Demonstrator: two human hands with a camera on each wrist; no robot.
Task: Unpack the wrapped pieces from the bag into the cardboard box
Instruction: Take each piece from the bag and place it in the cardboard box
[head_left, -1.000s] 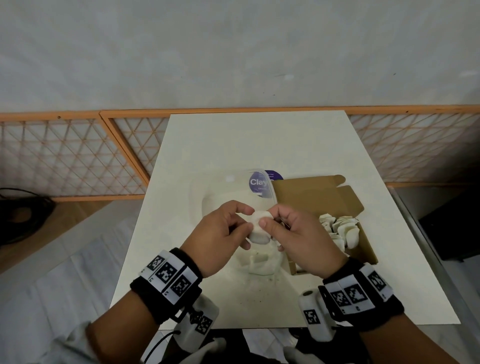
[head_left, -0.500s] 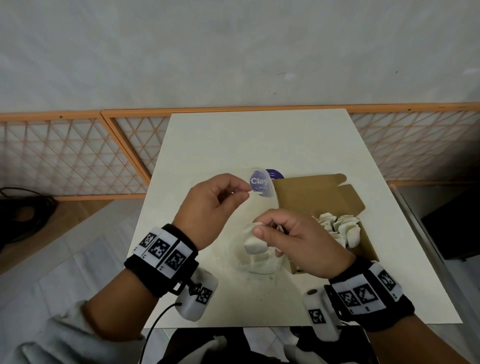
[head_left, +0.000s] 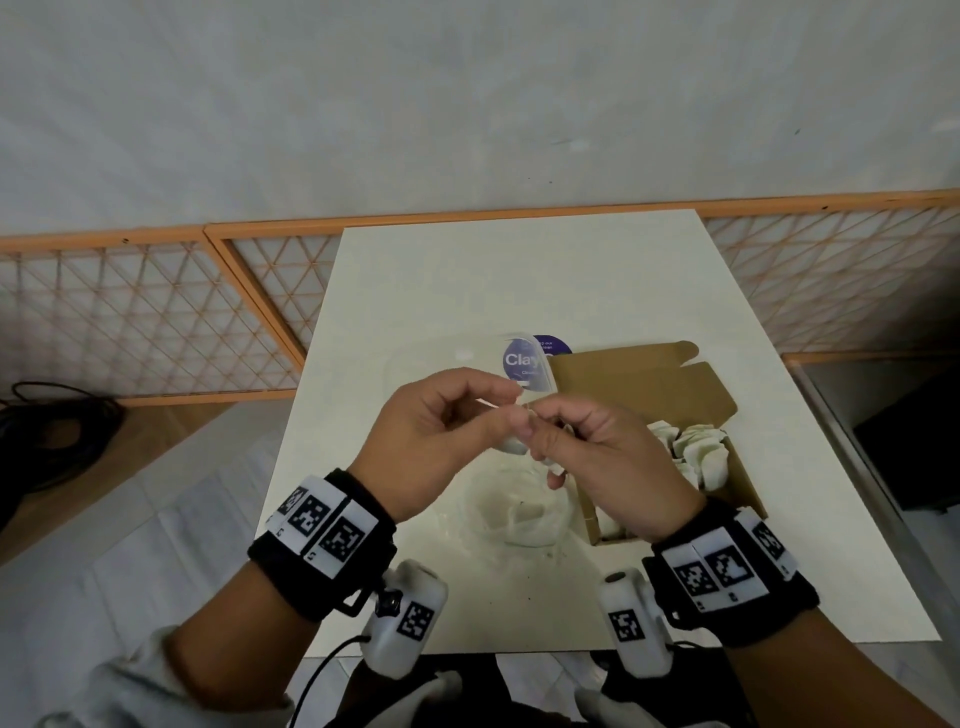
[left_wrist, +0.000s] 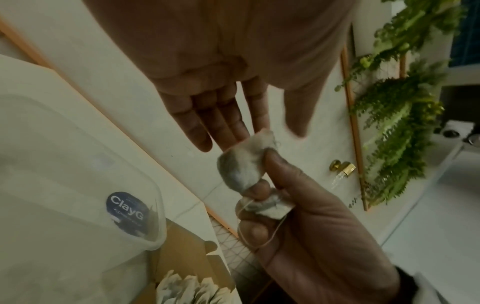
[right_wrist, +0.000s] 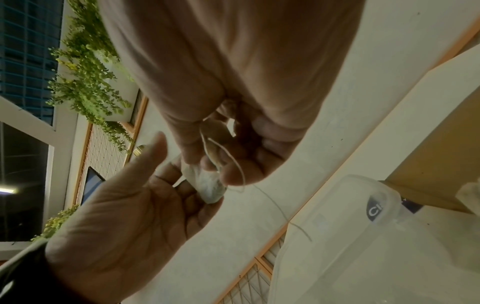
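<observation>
A small white wrapped piece (head_left: 511, 444) with a thin string is pinched in my right hand (head_left: 543, 431) between thumb and fingers, seen close in the left wrist view (left_wrist: 241, 162) and the right wrist view (right_wrist: 207, 187). My left hand (head_left: 511, 405) meets it from the left, fingers mostly straight, fingertips (left_wrist: 233, 133) touching the piece, thumb apart. Both hands hover over the clear plastic bag (head_left: 519, 519) with a purple "Clay" label (head_left: 522, 361). The open cardboard box (head_left: 649, 395) lies to the right with several wrapped pieces (head_left: 701, 452) inside.
Everything sits on a cream table (head_left: 519, 270). An orange lattice fence (head_left: 130, 312) runs behind it along the wall. Black cables (head_left: 52, 431) lie on the floor at the left. A dark object (head_left: 914, 452) stands beside the table's right edge.
My left hand left the piece and rose, pinching something thin, then came back beside the right hand. The right hand kept hold of the piece and lifted it a little.
</observation>
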